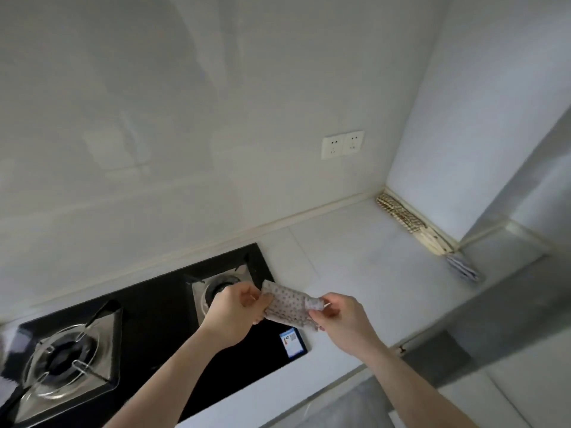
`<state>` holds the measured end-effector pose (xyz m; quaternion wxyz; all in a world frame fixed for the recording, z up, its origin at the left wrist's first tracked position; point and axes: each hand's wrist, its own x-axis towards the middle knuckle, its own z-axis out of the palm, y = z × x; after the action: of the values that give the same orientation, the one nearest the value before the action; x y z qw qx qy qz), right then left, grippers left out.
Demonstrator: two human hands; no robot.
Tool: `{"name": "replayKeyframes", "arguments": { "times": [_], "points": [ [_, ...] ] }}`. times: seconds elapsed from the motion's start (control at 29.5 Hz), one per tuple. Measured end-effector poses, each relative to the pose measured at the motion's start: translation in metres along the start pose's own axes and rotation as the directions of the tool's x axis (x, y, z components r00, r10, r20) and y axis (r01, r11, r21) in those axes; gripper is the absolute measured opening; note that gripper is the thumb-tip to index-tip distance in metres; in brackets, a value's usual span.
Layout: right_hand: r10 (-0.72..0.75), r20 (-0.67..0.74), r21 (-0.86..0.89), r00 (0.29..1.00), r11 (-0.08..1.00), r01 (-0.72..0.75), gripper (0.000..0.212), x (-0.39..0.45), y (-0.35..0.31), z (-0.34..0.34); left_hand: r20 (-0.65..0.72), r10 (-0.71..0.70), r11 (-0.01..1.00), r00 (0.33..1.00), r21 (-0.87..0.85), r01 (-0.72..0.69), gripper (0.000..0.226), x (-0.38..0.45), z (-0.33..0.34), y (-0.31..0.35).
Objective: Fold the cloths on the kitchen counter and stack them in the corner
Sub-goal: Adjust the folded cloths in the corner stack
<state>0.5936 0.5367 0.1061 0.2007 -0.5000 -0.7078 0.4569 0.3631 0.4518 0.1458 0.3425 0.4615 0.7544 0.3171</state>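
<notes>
While a small pale cloth with a dark dotted pattern (289, 307) was held up above the desk, it was gripped at both ends by two bare hands. Its left end was pinched by the left hand (234, 313), whose fingers were curled round the fabric, so that grip was closed on the cloth. Its right end, partly rolled or bunched, was pinched by the right hand (343, 319) between thumb and curled fingers, so that grip too was closed on the cloth. The cloth was stretched between the two hands, over the right edge of a black glass gas hob with two burners (148, 329) and the pale grey desk (355, 257) just beside it. Whether the cloth touched the surface beneath could not be told.

In the far right corner of the desk, against the side wall, a row of folded cloths was seen: a beige chequered folded cloth (398, 211) farthest back, a cream folded cloth (432, 240) next to it, and a blue-and-white striped folded cloth (463, 267) nearest the front edge. These were well apart from the held cloth. A blue-and-white label (292, 341) was seen on the hob's near right corner, and a white double wall socket (342, 144) was set in the back wall above the desk.
</notes>
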Motion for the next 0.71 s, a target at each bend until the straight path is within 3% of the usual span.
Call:
{"name": "replayKeyframes", "arguments": {
  "times": [0.2,0.27,0.37,0.48,0.71],
  "points": [
    [0.232,-0.202,0.075,0.951,0.972,-0.222,0.012,0.016,0.058,-0.014,0.181,0.071,0.995,0.981,0.059,-0.083,0.004,0.048,0.022,0.011],
    [0.321,-0.273,0.098,0.907,0.947,-0.306,0.014,0.024,0.083,-0.022,0.256,0.068,0.992,0.964,0.086,-0.093,0.008,0.059,0.027,0.009],
    [0.506,-0.342,0.291,0.792,0.858,-0.422,0.007,0.040,0.117,-0.034,0.311,0.050,0.975,0.949,0.193,-0.114,0.006,0.075,0.029,0.000],
    [0.656,-0.331,0.456,0.678,0.740,-0.494,0.011,0.062,0.146,-0.047,0.302,0.013,0.968,0.953,0.235,-0.087,0.007,0.092,0.030,-0.008],
    [0.766,-0.180,0.572,0.617,0.592,-0.568,0.009,0.126,0.205,-0.089,0.282,-0.055,0.959,0.958,0.281,-0.028,0.007,0.147,0.058,0.002]
  ]
}}
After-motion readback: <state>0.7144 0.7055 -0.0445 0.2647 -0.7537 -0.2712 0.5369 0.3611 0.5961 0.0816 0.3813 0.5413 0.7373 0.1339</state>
